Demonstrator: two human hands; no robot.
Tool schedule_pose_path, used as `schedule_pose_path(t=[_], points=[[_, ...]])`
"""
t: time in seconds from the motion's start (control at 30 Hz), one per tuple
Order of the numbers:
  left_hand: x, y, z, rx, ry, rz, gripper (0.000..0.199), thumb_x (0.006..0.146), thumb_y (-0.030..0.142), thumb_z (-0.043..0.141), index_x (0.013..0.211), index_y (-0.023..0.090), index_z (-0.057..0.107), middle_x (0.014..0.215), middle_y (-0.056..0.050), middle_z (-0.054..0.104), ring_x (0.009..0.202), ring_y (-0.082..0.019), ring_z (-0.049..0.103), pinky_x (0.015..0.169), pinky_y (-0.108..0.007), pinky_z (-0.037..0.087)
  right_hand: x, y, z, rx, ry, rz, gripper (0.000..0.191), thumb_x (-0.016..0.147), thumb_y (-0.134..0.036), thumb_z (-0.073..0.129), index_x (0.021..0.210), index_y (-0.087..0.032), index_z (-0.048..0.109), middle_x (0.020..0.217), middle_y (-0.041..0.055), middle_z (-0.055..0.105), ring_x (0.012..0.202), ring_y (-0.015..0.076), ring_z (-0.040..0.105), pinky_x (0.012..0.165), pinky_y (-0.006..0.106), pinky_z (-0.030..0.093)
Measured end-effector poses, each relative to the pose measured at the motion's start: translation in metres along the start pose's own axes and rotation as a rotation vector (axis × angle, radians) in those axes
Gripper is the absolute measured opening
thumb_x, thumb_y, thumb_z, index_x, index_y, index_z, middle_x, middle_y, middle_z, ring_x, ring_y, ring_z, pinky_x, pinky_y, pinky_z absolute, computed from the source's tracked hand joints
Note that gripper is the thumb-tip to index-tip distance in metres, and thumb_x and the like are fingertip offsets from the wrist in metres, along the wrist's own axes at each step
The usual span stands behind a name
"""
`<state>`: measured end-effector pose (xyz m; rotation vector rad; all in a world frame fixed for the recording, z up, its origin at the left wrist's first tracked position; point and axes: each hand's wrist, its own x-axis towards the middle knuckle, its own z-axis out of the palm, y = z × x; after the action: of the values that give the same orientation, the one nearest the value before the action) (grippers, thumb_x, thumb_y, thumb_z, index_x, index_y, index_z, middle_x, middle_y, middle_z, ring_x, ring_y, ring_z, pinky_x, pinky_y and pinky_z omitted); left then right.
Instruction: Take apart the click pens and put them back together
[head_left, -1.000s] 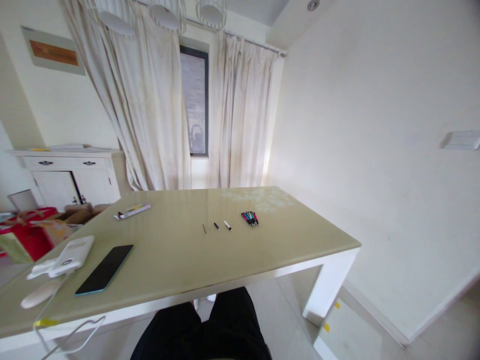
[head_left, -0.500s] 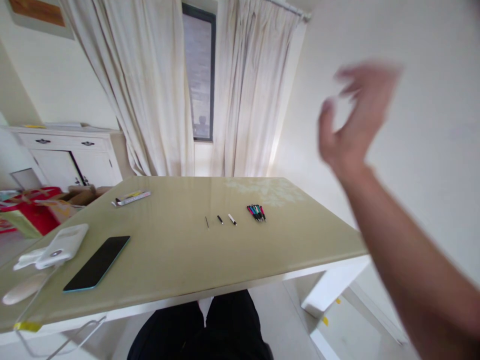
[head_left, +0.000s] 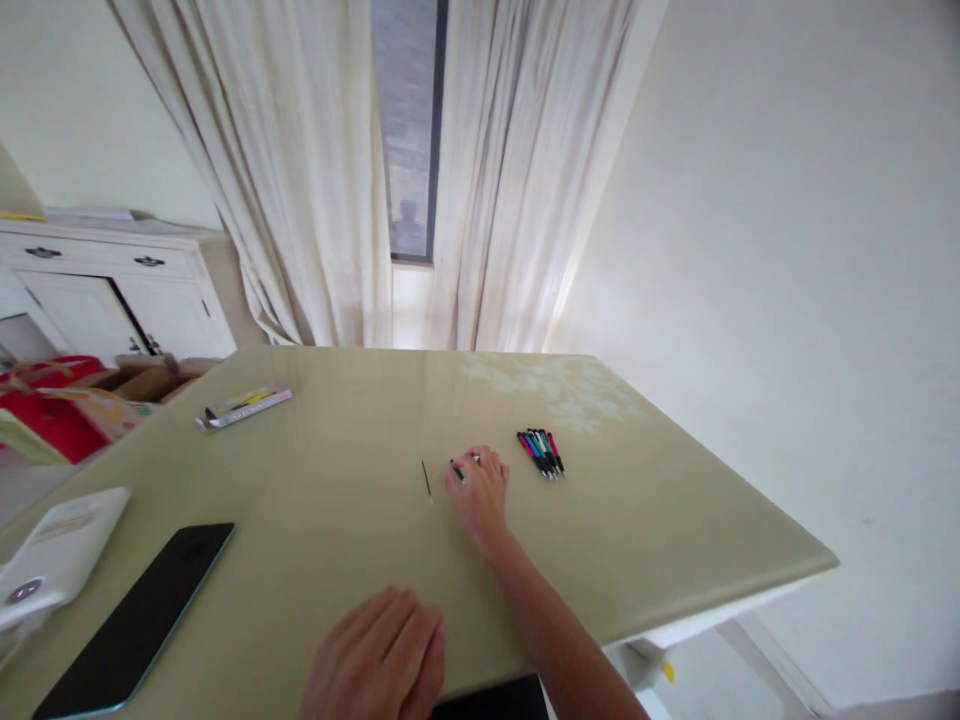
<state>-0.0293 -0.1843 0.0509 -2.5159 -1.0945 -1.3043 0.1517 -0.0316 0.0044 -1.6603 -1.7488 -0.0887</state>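
My right hand [head_left: 480,492] rests on the table, fingers closed over the white pen part [head_left: 475,458], mostly hidden under them. A short black pen part [head_left: 457,471] lies right at my thumb and fingertips. Left of it is a thin dark refill [head_left: 426,479]. My left hand [head_left: 384,655] is near the table's front edge, seen from the back, slightly blurred, with fingers curled together; no object shows in it. A bunch of pens [head_left: 541,454] with black, pink, teal and white parts lies to the right of my right hand.
On the left of the table [head_left: 322,500] lie a dark phone-like slab [head_left: 142,615] and a white device [head_left: 67,550]. Farther back is an open slim box [head_left: 246,405] with something yellow. Beyond the left edge stand red bags [head_left: 52,410] and a white cabinet [head_left: 112,290].
My right hand has come down from the raised position at upper right onto the white pen part. My left hand has entered at the bottom. The view has moved closer to the table.
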Motion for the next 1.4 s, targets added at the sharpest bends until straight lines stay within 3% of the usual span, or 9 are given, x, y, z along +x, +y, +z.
schedule_pose_path(t=[0.13, 0.23, 0.33, 0.7, 1.0, 1.13, 1.2, 1.3, 1.4], points=[[0.040, -0.049, 0.057, 0.260, -0.351, -0.188, 0.031, 0.097, 0.016, 0.042, 0.097, 0.018, 0.073, 0.102, -0.011, 0.074, 0.091, -0.028, 0.068, 0.081, -0.044, 0.056, -0.014, 0.004, 0.001, -0.038, -0.058, 0.006, 0.018, 0.090, -0.037, 0.070, 0.101, -0.023, 0.073, 0.115, 0.0100, 0.066, 0.107, 0.0275, 0.058, 0.091, 0.041, 0.036], [0.036, -0.080, 0.088, 0.272, -0.396, -0.215, 0.044, 0.095, 0.007, 0.039, 0.127, 0.017, 0.067, 0.132, -0.013, 0.068, 0.120, -0.029, 0.063, 0.098, -0.047, 0.051, -0.016, 0.002, 0.003, -0.065, -0.099, -0.001, 0.021, 0.090, -0.040, 0.071, 0.102, -0.024, 0.072, 0.117, 0.0099, 0.065, 0.108, 0.0277, 0.058, 0.092, 0.042, 0.037], [0.018, -0.096, 0.102, 0.217, -0.402, -0.202, 0.050, 0.093, 0.004, 0.038, 0.134, 0.018, 0.063, 0.139, -0.011, 0.065, 0.126, -0.027, 0.060, 0.104, -0.045, 0.049, -0.014, 0.002, 0.007, -0.080, -0.161, -0.021, 0.013, 0.091, -0.038, 0.070, 0.098, -0.026, 0.073, 0.117, 0.0074, 0.065, 0.109, 0.0265, 0.057, 0.093, 0.040, 0.038], [0.022, -0.099, 0.093, -0.002, -0.476, -0.299, 0.028, 0.100, 0.019, 0.047, 0.108, 0.021, 0.073, 0.113, -0.010, 0.070, 0.104, -0.028, 0.063, 0.095, -0.046, 0.050, -0.013, 0.006, 0.011, -0.111, -0.193, -0.091, 0.003, 0.097, -0.021, 0.062, 0.098, -0.022, 0.065, 0.112, 0.0076, 0.067, 0.105, 0.0257, 0.057, 0.092, 0.039, 0.040], [0.027, -0.097, 0.098, -0.002, -0.511, -0.215, 0.019, 0.097, 0.018, 0.050, 0.093, 0.020, 0.069, 0.103, -0.008, 0.066, 0.098, -0.027, 0.060, 0.088, -0.041, 0.045, -0.012, 0.013, -0.001, 0.309, -0.078, -0.027, 0.006, 0.098, -0.022, 0.060, 0.097, -0.022, 0.066, 0.093, 0.0029, 0.072, 0.090, 0.0193, 0.066, 0.086, 0.032, 0.046], [0.032, -0.098, 0.102, -0.160, -0.449, -0.294, 0.018, 0.095, 0.018, 0.048, 0.089, 0.019, 0.065, 0.093, -0.007, 0.067, 0.092, -0.026, 0.059, 0.084, -0.039, 0.043, -0.009, 0.015, -0.008, 0.466, -0.035, -0.014, 0.003, 0.092, -0.022, 0.067, 0.091, -0.021, 0.069, 0.088, 0.0014, 0.073, 0.081, 0.0169, 0.065, 0.080, 0.029, 0.048], [0.039, -0.101, 0.101, -0.402, -0.355, -0.478, 0.018, 0.097, 0.024, 0.048, 0.091, 0.020, 0.064, 0.081, -0.003, 0.065, 0.077, -0.022, 0.058, 0.075, -0.034, 0.044, -0.007, 0.015, -0.009, 0.527, -0.030, -0.018, 0.005, 0.092, -0.023, 0.067, 0.091, -0.021, 0.071, 0.090, 0.0020, 0.074, 0.081, 0.0167, 0.065, 0.077, 0.028, 0.048], [0.059, -0.108, 0.098, -0.786, -0.083, -0.760, 0.023, 0.093, 0.036, 0.057, 0.106, 0.020, 0.067, 0.083, -0.004, 0.067, 0.069, -0.018, 0.057, 0.066, -0.031, 0.045, -0.003, 0.014, -0.008, 0.604, -0.034, 0.007, 0.009, 0.091, -0.024, 0.065, 0.091, -0.021, 0.073, 0.091, 0.0031, 0.075, 0.079, 0.0166, 0.065, 0.073, 0.028, 0.047], [0.080, -0.116, 0.096, -1.210, 0.204, -0.915, 0.026, 0.085, 0.039, 0.071, 0.102, 0.020, 0.065, 0.091, -0.005, 0.068, 0.081, -0.017, 0.063, 0.078, -0.031, 0.052, -0.002, 0.013, -0.005, 0.648, -0.054, 0.034, 0.010, 0.091, -0.024, 0.063, 0.091, -0.020, 0.073, 0.088, 0.0028, 0.074, 0.076, 0.0159, 0.063, 0.069, 0.027, 0.046]])
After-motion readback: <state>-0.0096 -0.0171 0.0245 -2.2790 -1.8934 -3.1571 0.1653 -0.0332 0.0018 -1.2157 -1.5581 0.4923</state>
